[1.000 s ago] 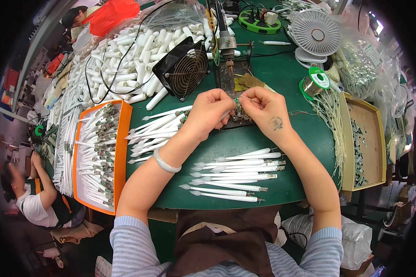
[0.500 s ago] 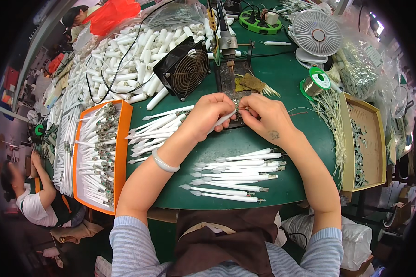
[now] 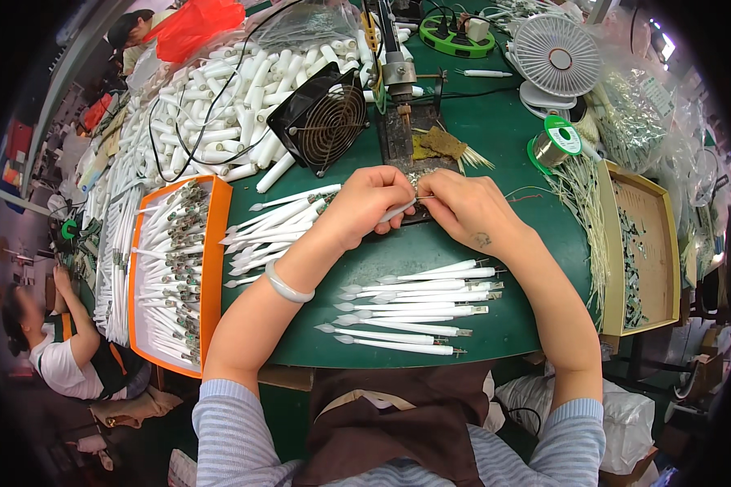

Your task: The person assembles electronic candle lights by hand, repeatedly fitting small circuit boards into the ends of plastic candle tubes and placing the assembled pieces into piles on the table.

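My left hand (image 3: pixel 372 203) is closed around a slim white LED taper candle (image 3: pixel 397 211), mostly hidden by the fingers. Against its end, my right hand (image 3: pixel 469 208) pinches thin wires (image 3: pixel 424 197); the fingertips of both hands nearly meet. They are in front of an upright soldering stand (image 3: pixel 400 89). Below my hands, a row of white taper candles (image 3: pixel 418 311) with flame-shaped tips lies on the green table, small circuit pieces at their right ends. More of these candles (image 3: pixel 280 223) are bunched beside my left forearm.
An orange box (image 3: pixel 217 276) packed with candles stands at left, behind it a heap of white tubes (image 3: pixel 219 122). A black fan (image 3: pixel 321 122), solder spool (image 3: pixel 555 144) and white fan (image 3: pixel 557 58) stand farther back. At right is a cardboard box (image 3: pixel 654 252) of small parts.
My right hand has turned slightly, its fingers closing nearer the candle's end. My left hand stays almost in place, still holding the candle.
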{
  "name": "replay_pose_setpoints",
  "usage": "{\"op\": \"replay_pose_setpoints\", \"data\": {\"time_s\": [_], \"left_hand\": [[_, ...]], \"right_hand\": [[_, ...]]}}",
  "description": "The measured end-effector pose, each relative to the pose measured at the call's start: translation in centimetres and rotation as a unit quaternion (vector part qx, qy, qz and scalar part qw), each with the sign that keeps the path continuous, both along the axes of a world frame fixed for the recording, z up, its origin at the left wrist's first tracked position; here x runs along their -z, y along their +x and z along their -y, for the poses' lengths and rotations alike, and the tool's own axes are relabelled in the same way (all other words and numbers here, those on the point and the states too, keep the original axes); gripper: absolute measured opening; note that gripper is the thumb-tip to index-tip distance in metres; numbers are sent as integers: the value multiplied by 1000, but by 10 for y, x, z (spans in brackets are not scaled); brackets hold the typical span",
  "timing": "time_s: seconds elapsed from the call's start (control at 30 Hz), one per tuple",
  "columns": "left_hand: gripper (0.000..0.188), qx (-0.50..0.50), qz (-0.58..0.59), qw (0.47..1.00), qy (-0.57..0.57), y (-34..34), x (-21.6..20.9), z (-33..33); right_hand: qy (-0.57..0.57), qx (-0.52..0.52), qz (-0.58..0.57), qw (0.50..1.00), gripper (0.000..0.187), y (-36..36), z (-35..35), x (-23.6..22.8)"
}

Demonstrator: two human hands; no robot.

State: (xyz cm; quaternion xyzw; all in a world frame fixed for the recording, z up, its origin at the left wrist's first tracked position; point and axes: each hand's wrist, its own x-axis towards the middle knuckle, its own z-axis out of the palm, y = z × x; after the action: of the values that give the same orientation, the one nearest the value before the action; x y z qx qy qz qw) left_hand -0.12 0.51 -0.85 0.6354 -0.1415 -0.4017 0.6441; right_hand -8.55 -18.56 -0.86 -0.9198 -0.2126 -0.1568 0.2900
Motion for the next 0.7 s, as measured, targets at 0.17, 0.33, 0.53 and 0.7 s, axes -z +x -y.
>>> {"op": "replay_pose_setpoints", "data": {"time_s": [0.17, 0.33, 0.53, 0.7], "left_hand": [[5, 4, -5, 1000, 0, 0, 1, -1], [5, 4, -4, 1000, 8, -1, 1, -2], [4, -17, -28, 999, -27, 0, 2, -2], [5, -21, -34, 998, -41, -3, 2, 1]], "right_hand": [[-2, -3, 5, 1000, 13, 0, 0, 1], [6, 0, 4, 1000, 13, 1, -1, 4], [147, 52, -50, 986, 13, -2, -2, -4], [258, 129, -157, 944, 10, -4, -1, -4]]}}
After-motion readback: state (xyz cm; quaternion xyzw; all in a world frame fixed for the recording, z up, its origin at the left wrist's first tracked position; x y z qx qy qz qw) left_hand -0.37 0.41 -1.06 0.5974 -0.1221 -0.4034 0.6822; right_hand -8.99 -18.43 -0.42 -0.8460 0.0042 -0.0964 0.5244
